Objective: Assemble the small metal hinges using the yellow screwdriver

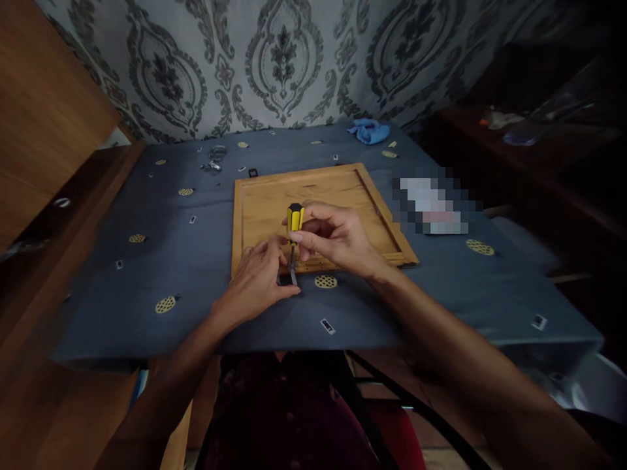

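Observation:
A yellow and black screwdriver [295, 219] stands nearly upright in my right hand [340, 238], its handle pinched between thumb and fingers. Its shaft points down at a small metal piece [293, 274], which looks like a hinge, on the near edge of a framed wooden panel [360, 171]. My left hand [262, 274] grips that metal piece at the panel's edge, thumb below and fingers above. The screwdriver tip and any screw under it are too small to make out. The panel lies flat on the cloth-covered table.
Several small metal parts [213, 163] lie at the back left of the tablecloth [161, 274]. A blue crumpled cloth [369, 130] rests at the back right. Right of the panel is a blurred-out flat object [434, 205]. A patterned curtain or wall covering [225, 72] rises behind the table.

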Action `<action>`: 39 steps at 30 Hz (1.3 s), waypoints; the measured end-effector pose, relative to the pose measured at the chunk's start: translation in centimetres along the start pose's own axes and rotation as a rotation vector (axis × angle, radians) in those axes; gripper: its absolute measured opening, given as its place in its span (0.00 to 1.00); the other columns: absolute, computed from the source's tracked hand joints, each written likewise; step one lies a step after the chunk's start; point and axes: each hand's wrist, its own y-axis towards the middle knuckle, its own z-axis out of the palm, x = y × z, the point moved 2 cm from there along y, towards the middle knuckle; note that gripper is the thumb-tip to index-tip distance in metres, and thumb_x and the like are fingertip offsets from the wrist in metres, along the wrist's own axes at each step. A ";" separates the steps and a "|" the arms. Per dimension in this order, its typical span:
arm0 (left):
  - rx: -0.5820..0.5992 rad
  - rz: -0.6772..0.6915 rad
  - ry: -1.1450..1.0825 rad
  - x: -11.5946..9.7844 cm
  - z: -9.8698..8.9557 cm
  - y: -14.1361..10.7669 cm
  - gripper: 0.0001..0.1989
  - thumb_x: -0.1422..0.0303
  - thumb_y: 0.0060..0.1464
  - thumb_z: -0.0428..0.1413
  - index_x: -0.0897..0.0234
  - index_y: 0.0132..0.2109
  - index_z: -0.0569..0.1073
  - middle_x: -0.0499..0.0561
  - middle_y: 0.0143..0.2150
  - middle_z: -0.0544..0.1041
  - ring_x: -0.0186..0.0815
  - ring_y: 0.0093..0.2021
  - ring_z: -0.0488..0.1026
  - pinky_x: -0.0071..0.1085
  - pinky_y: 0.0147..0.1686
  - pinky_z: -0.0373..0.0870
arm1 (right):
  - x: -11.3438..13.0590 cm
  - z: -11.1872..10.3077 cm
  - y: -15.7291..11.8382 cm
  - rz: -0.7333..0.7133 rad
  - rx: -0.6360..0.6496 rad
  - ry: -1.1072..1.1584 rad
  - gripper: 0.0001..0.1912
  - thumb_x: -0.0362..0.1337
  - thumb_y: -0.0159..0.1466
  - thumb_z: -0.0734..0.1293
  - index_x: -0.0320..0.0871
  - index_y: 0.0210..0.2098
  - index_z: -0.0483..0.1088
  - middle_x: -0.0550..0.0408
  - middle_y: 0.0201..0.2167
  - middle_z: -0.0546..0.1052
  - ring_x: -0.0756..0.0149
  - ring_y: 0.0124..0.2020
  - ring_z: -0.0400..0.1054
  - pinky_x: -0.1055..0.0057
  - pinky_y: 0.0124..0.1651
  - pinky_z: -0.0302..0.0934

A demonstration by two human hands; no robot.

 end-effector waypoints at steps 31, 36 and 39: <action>0.002 -0.010 -0.006 -0.1 0.0 0.0 0.33 0.69 0.46 0.72 0.61 0.53 0.62 0.51 0.44 0.78 0.52 0.53 0.76 0.49 0.52 0.69 | 0.1 0.4 0.3 -0.063 -0.146 0.055 0.26 0.43 0.55 0.80 0.46 0.29 0.58 0.69 0.22 0.66 0.81 0.15 0.60 0.82 0.15 0.63; 0.013 -0.013 -0.012 -0.1 -0.1 0.0 0.31 0.69 0.47 0.72 0.62 0.52 0.62 0.52 0.45 0.78 0.51 0.54 0.75 0.49 0.53 0.69 | -0.5 0.6 0.4 -0.055 -0.126 0.066 0.25 0.43 0.55 0.80 0.46 0.30 0.58 0.69 0.23 0.66 0.81 0.15 0.61 0.83 0.16 0.64; 0.013 -0.016 -0.014 -0.1 -0.1 0.0 0.31 0.69 0.47 0.72 0.61 0.52 0.63 0.52 0.45 0.78 0.51 0.53 0.75 0.48 0.52 0.69 | -0.8 0.5 0.5 -0.052 -0.103 0.082 0.26 0.43 0.54 0.81 0.46 0.30 0.59 0.69 0.23 0.66 0.81 0.15 0.61 0.82 0.16 0.64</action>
